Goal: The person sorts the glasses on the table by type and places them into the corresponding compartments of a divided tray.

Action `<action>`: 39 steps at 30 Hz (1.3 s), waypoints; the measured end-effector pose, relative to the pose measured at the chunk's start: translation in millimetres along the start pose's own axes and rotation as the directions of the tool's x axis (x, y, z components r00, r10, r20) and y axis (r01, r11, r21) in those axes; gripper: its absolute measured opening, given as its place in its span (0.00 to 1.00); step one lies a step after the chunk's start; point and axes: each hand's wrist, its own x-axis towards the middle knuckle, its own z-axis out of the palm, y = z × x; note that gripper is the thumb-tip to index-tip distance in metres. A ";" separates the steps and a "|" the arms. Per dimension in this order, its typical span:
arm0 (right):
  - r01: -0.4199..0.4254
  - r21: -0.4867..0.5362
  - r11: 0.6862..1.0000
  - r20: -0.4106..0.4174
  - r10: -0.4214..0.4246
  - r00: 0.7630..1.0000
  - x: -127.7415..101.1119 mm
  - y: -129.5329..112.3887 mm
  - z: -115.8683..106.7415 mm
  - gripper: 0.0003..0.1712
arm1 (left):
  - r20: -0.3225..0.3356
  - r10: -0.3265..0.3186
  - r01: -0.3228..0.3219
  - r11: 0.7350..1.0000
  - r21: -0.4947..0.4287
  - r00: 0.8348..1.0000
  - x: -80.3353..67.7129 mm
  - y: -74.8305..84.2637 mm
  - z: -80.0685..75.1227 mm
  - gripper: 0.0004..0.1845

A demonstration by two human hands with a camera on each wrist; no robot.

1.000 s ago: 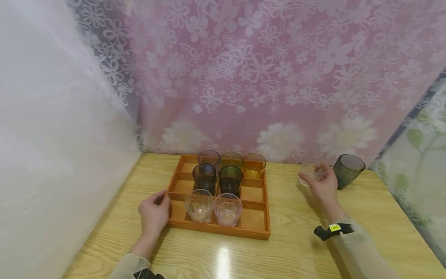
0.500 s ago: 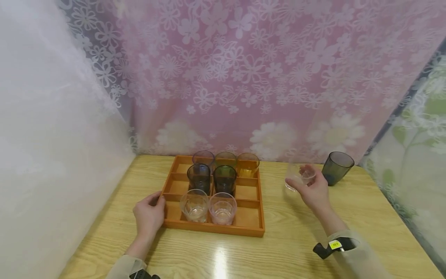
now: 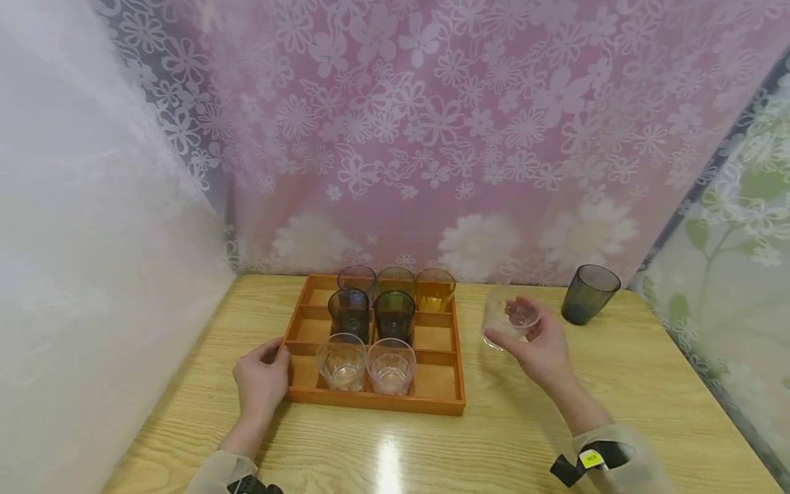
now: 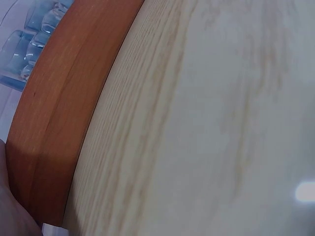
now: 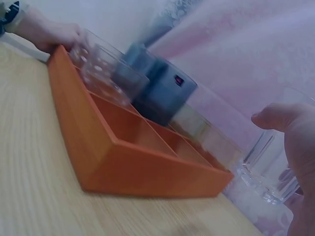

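Carrying a clear glass tumbler (image 3: 509, 318), pinched in the right hand (image 3: 538, 348) just off the right rim of the orange divided tray (image 3: 439, 403), left hand (image 3: 260, 381) resting flat-fingered against its left wall; next calls for lowering into a free right-column compartment.

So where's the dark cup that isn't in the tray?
In the head view, the dark cup stands on the table's far right, near the curtain, beyond the right hand.
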 end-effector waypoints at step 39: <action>0.077 0.224 0.971 0.287 -0.141 0.947 -38.9 -13.6 75.5 0.51 | 0.020 -0.026 0.025 1.000 0.005 0.999 -0.1 0.8 -0.6 0.12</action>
